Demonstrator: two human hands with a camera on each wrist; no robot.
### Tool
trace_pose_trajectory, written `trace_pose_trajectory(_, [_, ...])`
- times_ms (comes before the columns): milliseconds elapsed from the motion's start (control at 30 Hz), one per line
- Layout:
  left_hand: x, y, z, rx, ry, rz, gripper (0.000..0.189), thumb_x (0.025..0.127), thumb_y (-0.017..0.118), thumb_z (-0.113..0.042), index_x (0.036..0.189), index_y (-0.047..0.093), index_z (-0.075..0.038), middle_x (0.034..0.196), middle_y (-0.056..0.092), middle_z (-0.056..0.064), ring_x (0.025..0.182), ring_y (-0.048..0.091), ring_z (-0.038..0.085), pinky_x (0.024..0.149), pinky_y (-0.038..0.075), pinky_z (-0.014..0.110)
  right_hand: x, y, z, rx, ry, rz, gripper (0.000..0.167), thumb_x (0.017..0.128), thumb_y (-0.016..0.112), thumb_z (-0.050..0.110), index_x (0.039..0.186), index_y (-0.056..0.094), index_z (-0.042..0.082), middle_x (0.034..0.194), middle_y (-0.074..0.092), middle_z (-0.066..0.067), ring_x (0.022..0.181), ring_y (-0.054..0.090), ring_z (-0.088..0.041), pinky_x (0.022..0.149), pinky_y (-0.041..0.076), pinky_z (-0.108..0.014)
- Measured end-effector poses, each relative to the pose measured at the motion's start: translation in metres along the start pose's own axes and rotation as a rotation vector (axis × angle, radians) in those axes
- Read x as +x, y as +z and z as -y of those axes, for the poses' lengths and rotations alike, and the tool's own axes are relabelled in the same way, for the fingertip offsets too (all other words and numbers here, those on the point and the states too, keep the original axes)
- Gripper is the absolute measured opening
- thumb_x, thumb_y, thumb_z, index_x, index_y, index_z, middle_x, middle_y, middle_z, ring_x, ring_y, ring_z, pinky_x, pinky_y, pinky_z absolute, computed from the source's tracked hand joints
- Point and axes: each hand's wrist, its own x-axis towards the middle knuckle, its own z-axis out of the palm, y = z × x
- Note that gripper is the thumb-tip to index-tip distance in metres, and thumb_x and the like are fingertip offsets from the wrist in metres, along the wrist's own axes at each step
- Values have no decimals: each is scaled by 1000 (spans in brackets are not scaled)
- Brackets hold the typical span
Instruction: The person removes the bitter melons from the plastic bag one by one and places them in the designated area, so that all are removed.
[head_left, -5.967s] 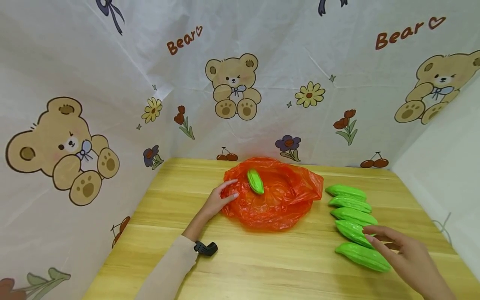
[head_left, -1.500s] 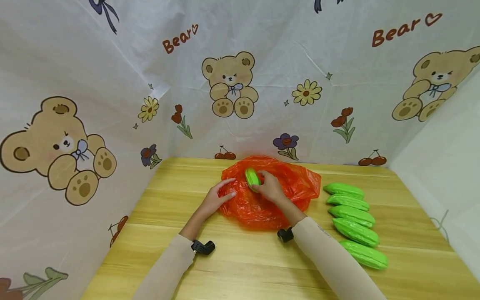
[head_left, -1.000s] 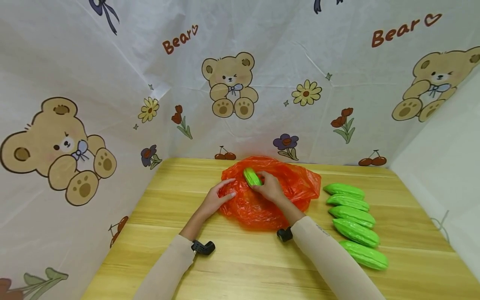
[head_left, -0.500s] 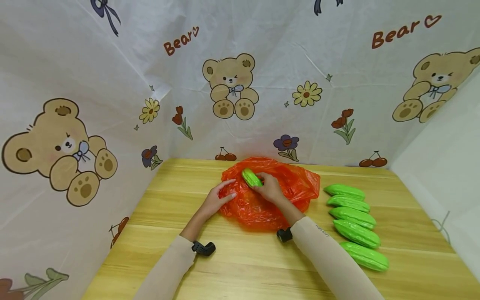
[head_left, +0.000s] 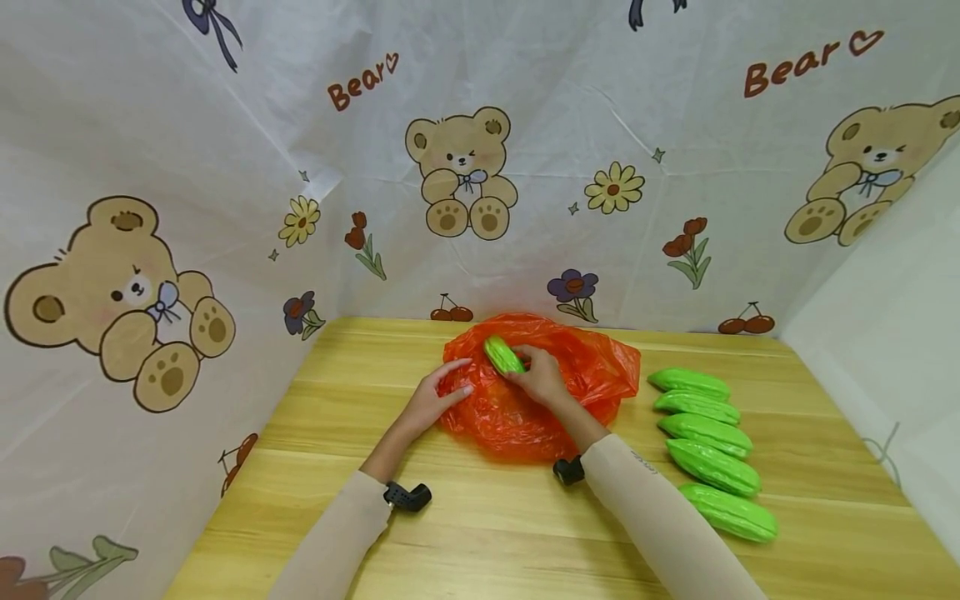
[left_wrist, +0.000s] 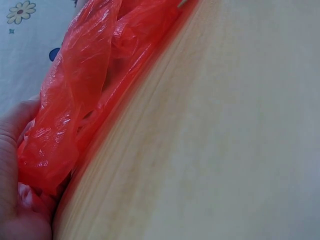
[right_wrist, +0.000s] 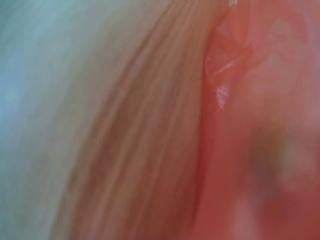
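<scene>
A red plastic bag (head_left: 517,425) lies with its mouth spread at the back middle of the table. My left hand (head_left: 426,403) grips its left edge, thumb and index finger apart over the film. In the left wrist view, red film (left_wrist: 75,100) lies in that hand. My right hand (head_left: 542,379) reaches over the bag and pinches a green ribbed gourd (head_left: 502,355) near its lower right end. The gourd tilts towards the upper left. The right wrist view is blurred, with red film (right_wrist: 240,100) at its right and neither hand nor gourd distinct.
Several more green ribbed gourds (head_left: 712,467) lie in a column on the wooden table (head_left: 480,533), right of the bag. A white cloth (head_left: 555,100) printed with bears rises behind and at the left. A white wall (head_left: 900,350) stands at the right.
Since six seconds ago, my right hand has moved left from the gourd column to the gourd over the bag. Over the last second or so that gourd turned slightly leftward. My left hand stayed put.
</scene>
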Motion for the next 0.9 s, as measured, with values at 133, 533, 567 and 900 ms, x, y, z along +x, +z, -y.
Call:
trace_pose_trajectory(133, [0, 0, 0, -3, 3, 7, 54, 96, 72, -33, 146, 55, -25, 155, 45, 3, 145, 37, 29, 114, 38, 50, 0, 0, -2, 4, 7, -11, 50, 88, 80, 10, 134, 63, 0, 123, 67, -18, 106, 62, -33, 95, 54, -47])
trace_pose_trajectory(533, [0, 1, 0, 1, 5, 5, 54, 96, 72, -37, 146, 55, -26, 154, 45, 1, 144, 38, 28, 111, 42, 49, -2, -1, -1, 43, 32, -15, 50, 87, 80, 8, 134, 63, 1, 124, 66, -19, 108, 61, -33, 96, 53, -47])
trace_pose_trajectory(567, [0, 1, 0, 1, 3, 7, 54, 96, 72, -37, 146, 55, -27, 154, 45, 1, 144, 39, 28, 111, 42, 49, -3, -1, -1, 50, 32, -20, 50, 87, 80, 7, 134, 63, 1, 125, 66, -19, 108, 61, -34, 96, 53, -48])
trace_pose_trajectory(900, [0, 0, -2, -2, -2, 1, 54, 95, 73, -37, 145, 56, -27, 153, 46, 2, 141, 42, 28, 108, 45, 47, -9, -10, 3, 100, 37, -65, 47, 87, 80, 5, 132, 66, 4, 125, 66, -17, 112, 61, -34, 96, 54, -48])
